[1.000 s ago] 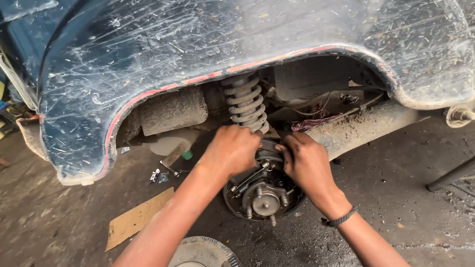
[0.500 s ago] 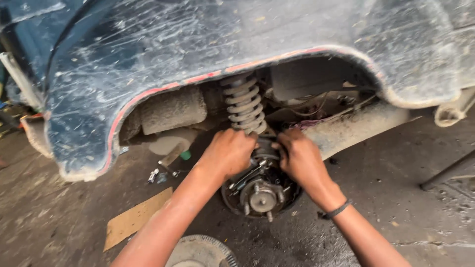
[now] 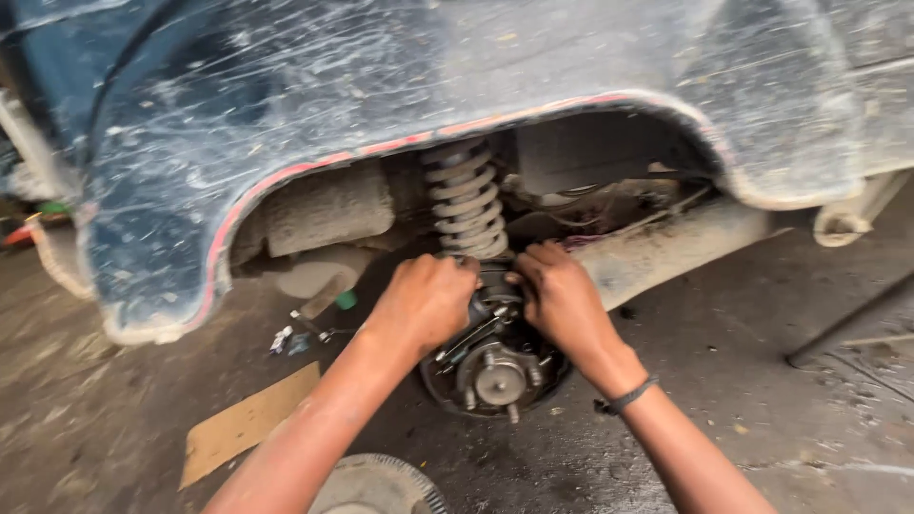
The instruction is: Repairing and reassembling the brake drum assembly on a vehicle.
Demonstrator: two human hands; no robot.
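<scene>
Under a scratched dark blue car fender (image 3: 400,86), the wheel is off and the wheel hub (image 3: 498,376) with its studs is exposed. A grey coil spring (image 3: 466,200) rises above it into the wheel arch. My left hand (image 3: 427,300) grips the strut base just below the spring, on its left side. My right hand (image 3: 560,295) holds the same part from the right, fingers curled against it. A dark band circles my right wrist. What my fingers press on is hidden behind them.
A round metal disc (image 3: 376,485) lies on the wet concrete floor near my left arm. A flat piece of cardboard (image 3: 249,424) lies to the left. Small bits and a green object (image 3: 346,300) sit under the arch. A dark bar (image 3: 847,324) slants at right.
The view has drifted slightly; both hands stay clamped at the base of the spring, with only small shifts of the fingers.
</scene>
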